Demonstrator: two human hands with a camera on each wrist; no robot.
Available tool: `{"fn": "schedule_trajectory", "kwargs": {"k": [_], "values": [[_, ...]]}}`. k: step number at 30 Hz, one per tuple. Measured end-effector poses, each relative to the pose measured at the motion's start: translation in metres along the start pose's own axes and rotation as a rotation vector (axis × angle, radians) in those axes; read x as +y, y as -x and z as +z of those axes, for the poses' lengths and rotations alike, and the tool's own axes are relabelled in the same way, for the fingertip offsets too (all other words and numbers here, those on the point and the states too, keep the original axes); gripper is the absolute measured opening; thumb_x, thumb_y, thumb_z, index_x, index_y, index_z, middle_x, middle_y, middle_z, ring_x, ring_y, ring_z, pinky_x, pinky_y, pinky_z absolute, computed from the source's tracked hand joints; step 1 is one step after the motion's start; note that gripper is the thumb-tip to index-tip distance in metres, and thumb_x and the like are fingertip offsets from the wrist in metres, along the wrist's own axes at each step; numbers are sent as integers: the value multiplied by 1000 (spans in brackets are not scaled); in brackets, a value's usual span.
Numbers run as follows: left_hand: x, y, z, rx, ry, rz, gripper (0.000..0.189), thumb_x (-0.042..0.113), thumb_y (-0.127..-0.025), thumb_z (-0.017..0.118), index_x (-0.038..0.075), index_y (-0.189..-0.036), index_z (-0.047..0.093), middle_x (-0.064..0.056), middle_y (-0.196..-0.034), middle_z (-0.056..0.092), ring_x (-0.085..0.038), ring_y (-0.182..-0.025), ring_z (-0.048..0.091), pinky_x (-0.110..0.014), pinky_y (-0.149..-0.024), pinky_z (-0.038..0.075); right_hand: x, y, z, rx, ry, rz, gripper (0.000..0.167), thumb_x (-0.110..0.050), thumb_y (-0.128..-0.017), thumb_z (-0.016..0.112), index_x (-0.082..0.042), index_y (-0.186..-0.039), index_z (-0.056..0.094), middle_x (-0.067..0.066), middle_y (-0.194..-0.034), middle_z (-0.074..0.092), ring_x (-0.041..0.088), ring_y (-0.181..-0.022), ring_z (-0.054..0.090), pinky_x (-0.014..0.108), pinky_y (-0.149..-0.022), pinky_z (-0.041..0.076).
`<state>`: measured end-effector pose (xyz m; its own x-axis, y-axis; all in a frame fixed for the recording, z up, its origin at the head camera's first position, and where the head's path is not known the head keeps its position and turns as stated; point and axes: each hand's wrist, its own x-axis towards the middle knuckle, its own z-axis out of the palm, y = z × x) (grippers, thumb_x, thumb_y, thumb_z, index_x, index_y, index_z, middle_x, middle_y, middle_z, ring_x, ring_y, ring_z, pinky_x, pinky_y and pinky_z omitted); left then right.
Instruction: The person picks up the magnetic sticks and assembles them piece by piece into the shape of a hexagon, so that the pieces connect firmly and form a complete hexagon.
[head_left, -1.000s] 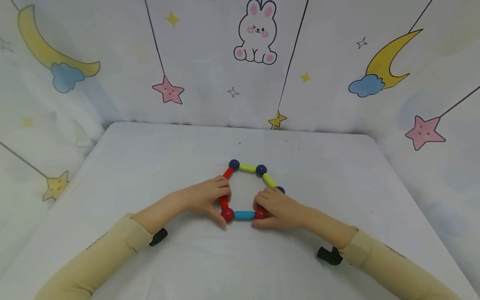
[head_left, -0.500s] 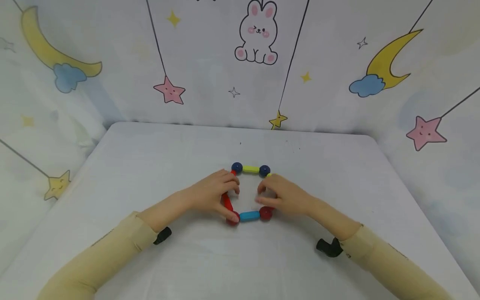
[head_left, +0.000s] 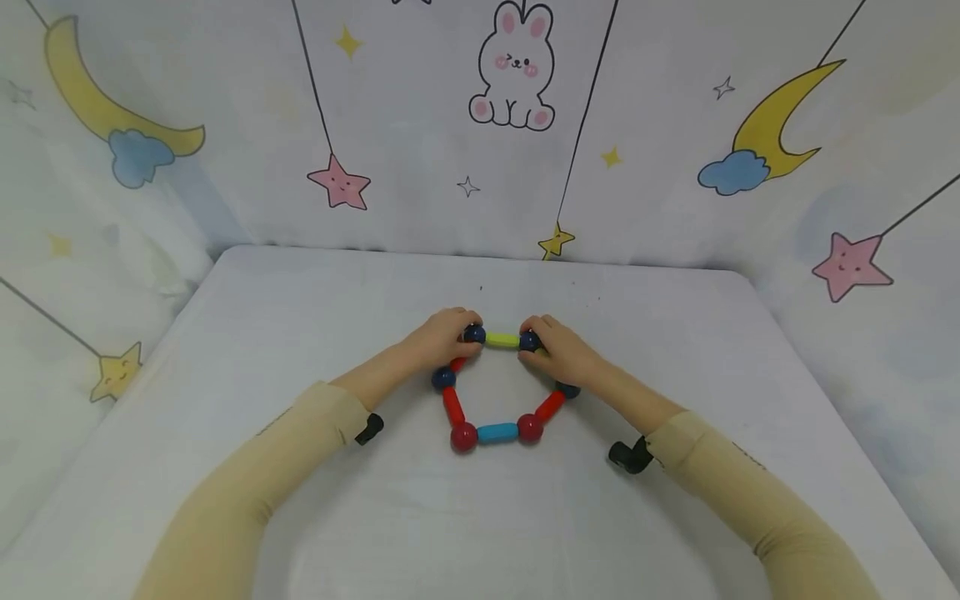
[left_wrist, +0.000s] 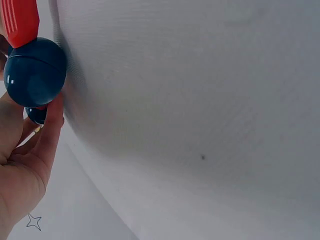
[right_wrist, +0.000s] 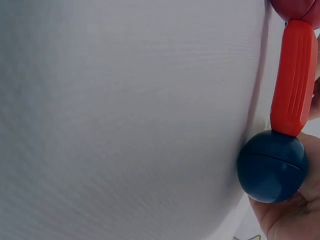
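Note:
A closed ring of magnetic rods and balls lies on the white table. My left hand (head_left: 444, 337) grips the dark blue ball (head_left: 475, 333) at its far left corner, thumb and fingers on either side. At the far right corner my right hand (head_left: 564, 354) holds another dark blue ball (head_left: 529, 341). Between them runs a yellow-green rod (head_left: 502, 340). Red rods (head_left: 453, 406) form the left side and lower right, a light blue rod (head_left: 497, 432) joins two red balls (head_left: 463, 437) in front. The right hand mostly hides the rod beneath it. Side balls (left_wrist: 35, 72) (right_wrist: 272, 166) show beside the wrists.
The white table (head_left: 360, 292) stretches around the ring, its far edge against a printed cloth backdrop (head_left: 420, 125). Black wrist devices (head_left: 632, 456) hang below both cuffs.
Both hands have moved from the ring's sides and near part to its far corners, the right lifting off the near red ball. The ring has shifted slightly right.

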<state>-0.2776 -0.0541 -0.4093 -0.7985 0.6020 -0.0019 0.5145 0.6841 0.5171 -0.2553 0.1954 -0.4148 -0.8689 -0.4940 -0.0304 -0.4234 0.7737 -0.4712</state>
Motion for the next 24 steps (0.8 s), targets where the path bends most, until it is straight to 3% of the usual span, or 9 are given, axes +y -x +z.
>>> {"fn": "schedule_trajectory", "kwargs": {"k": [10, 18, 21, 24], "values": [[1, -4, 4, 47, -10, -6, 38, 19, -93, 66, 1, -126, 58, -15, -109, 62, -24, -93, 58, -35, -85, 52, -1, 1, -2, 7, -16, -38, 37, -20, -95, 65, -5, -126, 51, 16, -118, 55, 26, -100, 55, 42, -91, 49], [1, -2, 7, 73, -34, -12, 39, 23, -94, 66, 2, -125, 58, -14, -111, 62, -24, -93, 59, -35, -85, 52, -1, 0, -2, 12, -14, 0, 40, -24, -96, 64, -4, -128, 51, 16, -121, 55, 26, -102, 54, 41, -93, 48], [5, 2, 6, 63, -114, -69, 50, 33, -93, 67, 3, -131, 56, -15, -117, 61, -24, -97, 61, -37, -83, 54, -2, 5, -3, 17, 1, 50, 47, -30, -96, 62, -3, -133, 50, 17, -122, 56, 27, -101, 56, 42, -91, 49], [13, 11, -1, 34, -224, -165, 62, 45, -90, 67, 3, -133, 54, -15, -119, 62, -25, -96, 63, -38, -76, 56, -6, 17, -10, 23, 46, 121, 55, -39, -96, 61, -3, -135, 49, 17, -118, 57, 27, -96, 57, 41, -81, 52]]}}
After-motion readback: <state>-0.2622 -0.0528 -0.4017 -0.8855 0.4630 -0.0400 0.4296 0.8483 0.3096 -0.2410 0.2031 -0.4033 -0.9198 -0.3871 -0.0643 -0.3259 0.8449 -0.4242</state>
